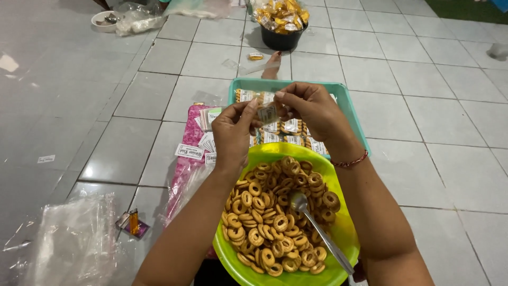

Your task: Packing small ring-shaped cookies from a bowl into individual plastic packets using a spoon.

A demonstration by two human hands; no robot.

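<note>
Both hands, left hand and right hand, pinch one small clear packet between fingertips, raised above the green bowl of ring biscuits, mouth seemingly held open.

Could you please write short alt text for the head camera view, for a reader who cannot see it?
Both hands, left hand and right hand, pinch a small clear packet above a green bowl of ring-shaped biscuits with a metal spoon in it. Behind sits a teal tray of filled packets on a tiled floor.
</note>
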